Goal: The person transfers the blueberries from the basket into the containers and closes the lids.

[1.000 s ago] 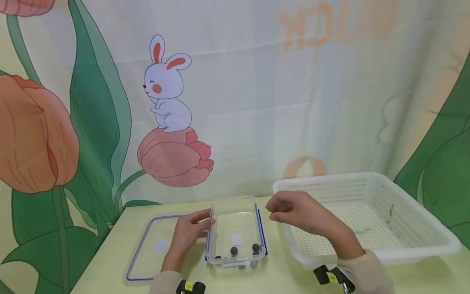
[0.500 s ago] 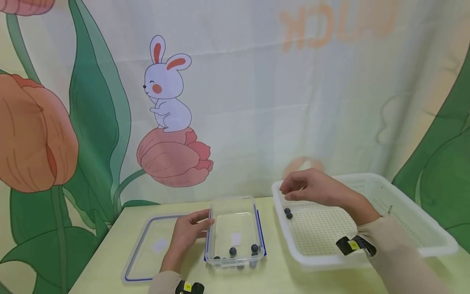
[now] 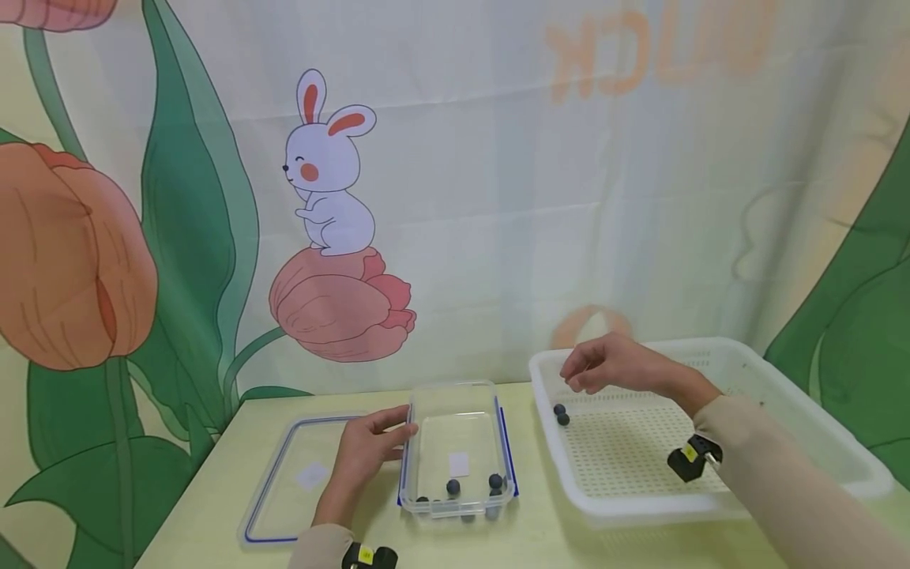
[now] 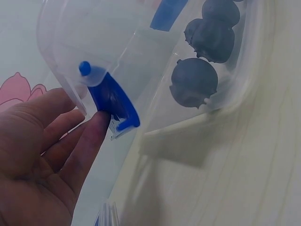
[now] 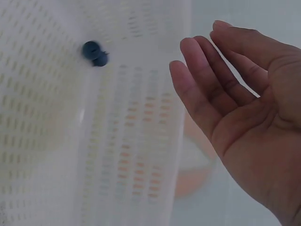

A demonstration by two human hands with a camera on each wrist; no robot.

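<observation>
In the head view my left hand (image 3: 366, 450) grips the left side of a clear plastic food container (image 3: 455, 433), thumb over the rim. The left wrist view shows a fingertip against its blue clip (image 4: 113, 101). Several blueberries (image 3: 453, 487) lie at the container's near end. My right hand (image 3: 614, 363) hovers over the far left part of a white plastic basket (image 3: 661, 506), fingers loosely bent with nothing in them. Two blueberries (image 3: 562, 415) rest together by the basket's left wall, below that hand; the right wrist view shows these blueberries (image 5: 95, 52) apart from the fingertips.
A clear lid (image 3: 280, 506) with a blue seal lies flat on the table (image 3: 526, 537), left of the container and partly behind my left hand. Close behind the table hangs a printed curtain (image 3: 462, 197) with a rabbit and tulips.
My right hand has moved right from beside the container to above the basket, then slightly farther right. Two blueberries now show in the basket where the hand was overlapping. My left hand stays put.
</observation>
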